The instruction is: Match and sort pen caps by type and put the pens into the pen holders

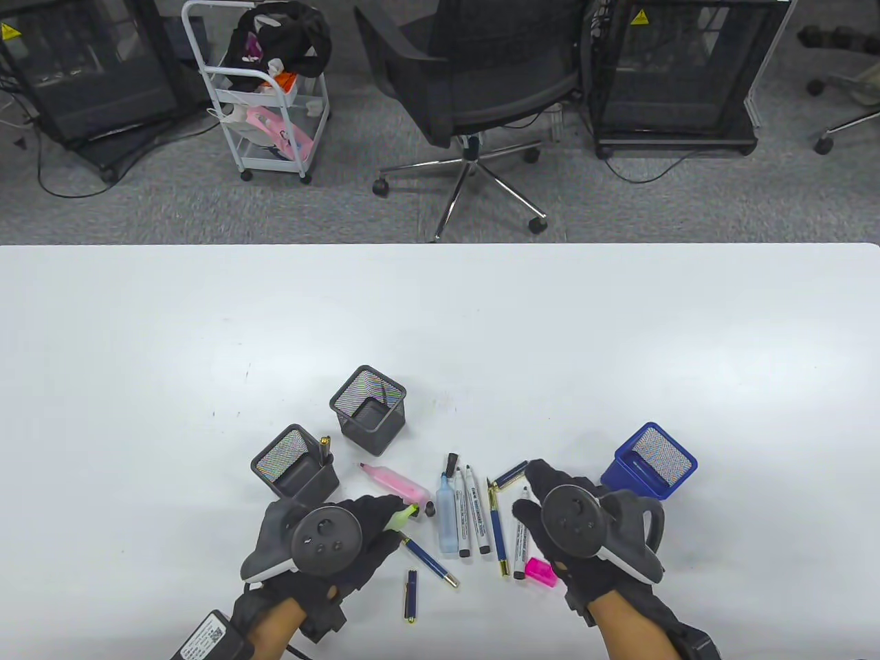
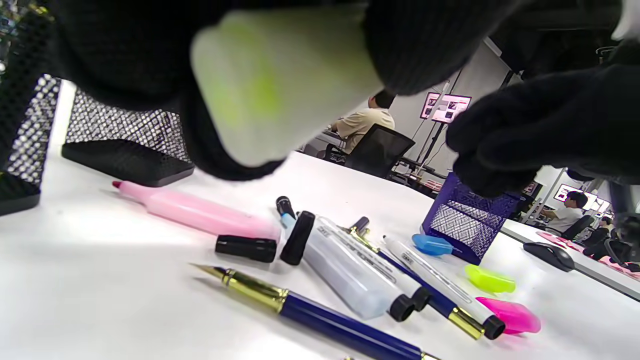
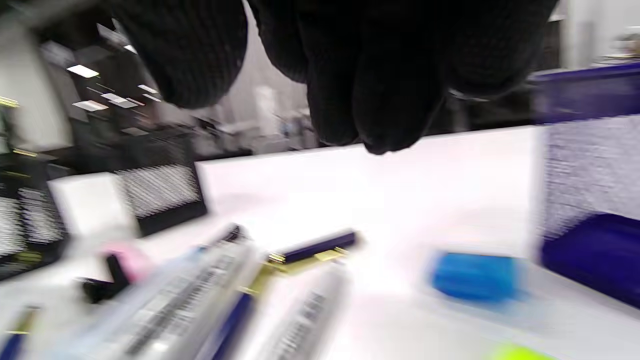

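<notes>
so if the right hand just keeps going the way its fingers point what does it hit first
Probably the loose navy pen cap lying just past the right hand, whose fingers point up and left in the table view. How high the fingertips hang above it is unclear, so they might pass over.

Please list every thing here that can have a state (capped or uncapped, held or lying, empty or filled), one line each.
left hand: grips the green highlighter
green highlighter: held, uncapped
right hand: above the pens, holding nothing
pink highlighter: lying, uncapped
blue highlighter: lying, uncapped
pink cap: loose on the table
green cap: loose
blue cap: loose
blue holder: upright, contents unclear
near black holder: upright, holds one pen
</notes>
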